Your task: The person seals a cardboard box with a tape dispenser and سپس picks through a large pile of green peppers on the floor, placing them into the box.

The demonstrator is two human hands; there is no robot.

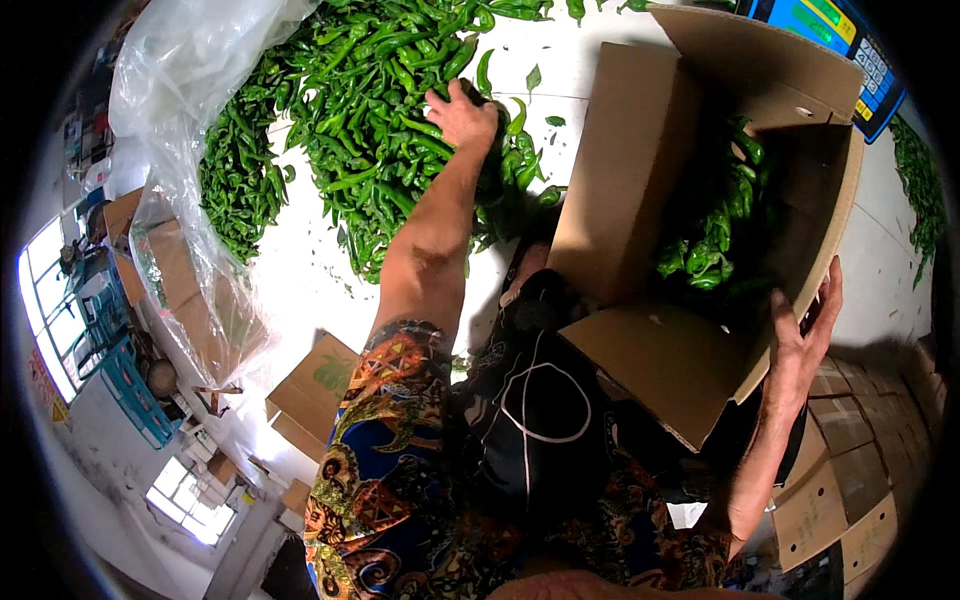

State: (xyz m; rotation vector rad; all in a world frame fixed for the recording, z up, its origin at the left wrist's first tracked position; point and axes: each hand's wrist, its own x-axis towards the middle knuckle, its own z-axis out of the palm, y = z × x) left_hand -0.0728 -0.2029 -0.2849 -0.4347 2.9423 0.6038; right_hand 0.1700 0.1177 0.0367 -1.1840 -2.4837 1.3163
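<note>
A large heap of green chili peppers [367, 135] lies on the white tiled floor before me. My left hand [463, 118] rests on the right side of this heap, fingers spread, with no pepper clearly held in it. To the right stands an open cardboard box [622, 165], its flaps turned out, with green peppers [709, 240] inside; its depths are in dark shadow. The rim of the box's right wall is gripped by my right hand [806, 337], thumb inside and fingers outside.
A digital scale display [874, 67] is behind the box. Clear plastic sheeting [195, 90] lies at the left. Another cardboard box [311, 390] is beside my left arm, and stacked cartons [847, 435] stand at the lower right. More peppers [919, 195] lie at the far right.
</note>
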